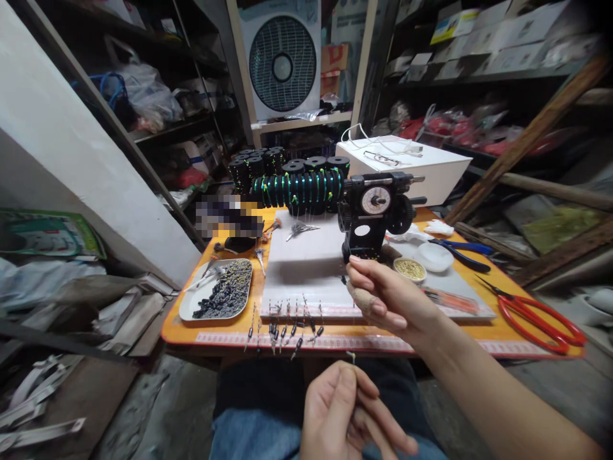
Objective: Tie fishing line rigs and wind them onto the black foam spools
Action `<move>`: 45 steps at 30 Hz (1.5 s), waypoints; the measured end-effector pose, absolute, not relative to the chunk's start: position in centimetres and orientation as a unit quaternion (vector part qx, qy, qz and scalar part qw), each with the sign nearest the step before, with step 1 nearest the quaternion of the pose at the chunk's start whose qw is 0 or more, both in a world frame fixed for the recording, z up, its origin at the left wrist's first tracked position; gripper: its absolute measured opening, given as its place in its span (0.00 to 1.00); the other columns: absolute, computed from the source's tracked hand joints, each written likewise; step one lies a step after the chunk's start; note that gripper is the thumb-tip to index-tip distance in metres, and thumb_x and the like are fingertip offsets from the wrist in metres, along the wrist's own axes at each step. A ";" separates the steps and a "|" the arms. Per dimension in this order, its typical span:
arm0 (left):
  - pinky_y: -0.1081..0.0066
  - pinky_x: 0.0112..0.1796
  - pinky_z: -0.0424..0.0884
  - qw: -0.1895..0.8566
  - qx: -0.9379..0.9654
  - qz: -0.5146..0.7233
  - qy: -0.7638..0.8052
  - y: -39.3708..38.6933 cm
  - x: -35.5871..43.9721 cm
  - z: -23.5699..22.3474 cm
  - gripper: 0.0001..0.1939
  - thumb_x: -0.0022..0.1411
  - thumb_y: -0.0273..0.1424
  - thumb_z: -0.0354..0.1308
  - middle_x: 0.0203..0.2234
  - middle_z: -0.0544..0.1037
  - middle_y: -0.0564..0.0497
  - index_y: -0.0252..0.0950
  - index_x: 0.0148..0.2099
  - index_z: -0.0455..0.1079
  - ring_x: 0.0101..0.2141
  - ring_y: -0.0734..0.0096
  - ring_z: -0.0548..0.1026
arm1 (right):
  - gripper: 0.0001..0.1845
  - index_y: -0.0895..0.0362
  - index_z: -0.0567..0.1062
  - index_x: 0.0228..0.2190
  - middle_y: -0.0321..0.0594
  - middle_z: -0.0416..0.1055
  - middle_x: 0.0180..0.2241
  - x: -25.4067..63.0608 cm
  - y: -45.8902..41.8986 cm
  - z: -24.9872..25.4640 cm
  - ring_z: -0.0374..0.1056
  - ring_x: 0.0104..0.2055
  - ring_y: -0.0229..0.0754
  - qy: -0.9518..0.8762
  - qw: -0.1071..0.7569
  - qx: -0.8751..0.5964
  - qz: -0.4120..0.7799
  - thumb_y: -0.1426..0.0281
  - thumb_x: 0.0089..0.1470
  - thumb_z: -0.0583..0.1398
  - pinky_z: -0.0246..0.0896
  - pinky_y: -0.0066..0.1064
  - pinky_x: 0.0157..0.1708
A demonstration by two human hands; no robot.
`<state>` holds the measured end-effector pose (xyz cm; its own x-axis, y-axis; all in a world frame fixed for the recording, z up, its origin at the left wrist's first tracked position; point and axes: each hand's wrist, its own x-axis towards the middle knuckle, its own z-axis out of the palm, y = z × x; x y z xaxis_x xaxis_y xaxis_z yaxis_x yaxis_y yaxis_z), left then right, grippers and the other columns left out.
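My left hand (pixel 338 412) is low in front of my lap, thumb and forefinger pinched together. A tiny pale tip (pixel 353 356) sticks up from the pinch; its kind is too small to make out. Above it, at the table's front edge, my right hand (pixel 378 295) has thumb and forefinger pressed together and the other fingers bent. What that pinch holds, if anything, cannot be seen. Left of my hands, several thin lines with small dark weights (pixel 282 332) hang along the front edge. Behind my right hand stands a black winding machine with a dial (pixel 376 200).
A row of black spools (pixel 297 191) wound with green line adjoins the machine. A white tray (pixel 184 308) holds small dark parts at left. On the right lie a bowl of gold beads (pixel 410 269), blue-handled pliers (pixel 464 249) and red-handled scissors (pixel 539 319). A white box (pixel 431 163) stands behind.
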<state>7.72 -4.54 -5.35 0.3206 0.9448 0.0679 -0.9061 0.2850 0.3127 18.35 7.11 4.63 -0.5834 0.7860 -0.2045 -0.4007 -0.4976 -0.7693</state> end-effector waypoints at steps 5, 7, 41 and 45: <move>0.86 0.08 0.55 0.793 0.145 0.576 0.134 -4.7 7.7 -6.0 0.20 0.67 0.41 0.50 0.15 0.79 0.43 0.30 0.30 0.69 0.12 0.66 0.75 | 0.22 0.57 0.60 0.19 0.29 0.60 0.10 18.4 7.1 4.6 0.41 0.05 0.23 -0.350 0.362 -0.275 0.819 0.59 0.58 0.56 0.35 0.12 0.04; 0.85 0.08 0.54 0.790 0.146 0.571 0.168 -4.9 7.8 -6.2 0.21 0.66 0.43 0.51 0.13 0.77 0.46 0.30 0.29 0.68 0.11 0.68 0.74 | 0.22 0.57 0.60 0.19 0.29 0.60 0.11 18.4 7.1 4.6 0.41 0.05 0.23 -0.350 0.362 -0.274 0.819 0.59 0.59 0.56 0.36 0.12 0.04; 0.75 0.18 0.59 0.448 0.517 0.419 0.597 -3.4 4.4 -2.7 0.21 0.65 0.43 0.52 0.19 0.75 0.52 0.34 0.53 0.65 0.13 0.74 0.67 | 0.19 0.60 0.73 0.34 0.31 0.66 0.14 19.2 7.4 4.7 0.48 0.08 0.25 -0.554 0.368 -0.377 0.645 0.55 0.59 0.57 0.38 0.15 0.07; 0.74 0.23 0.59 0.363 0.574 0.433 0.592 -1.5 3.5 -1.1 0.19 0.66 0.38 0.52 0.16 0.67 0.56 0.36 0.56 0.67 0.19 0.72 0.66 | 0.21 0.59 0.75 0.39 0.29 0.64 0.14 19.5 7.5 5.0 0.48 0.07 0.25 -0.580 0.351 -0.393 0.621 0.54 0.59 0.56 0.38 0.16 0.07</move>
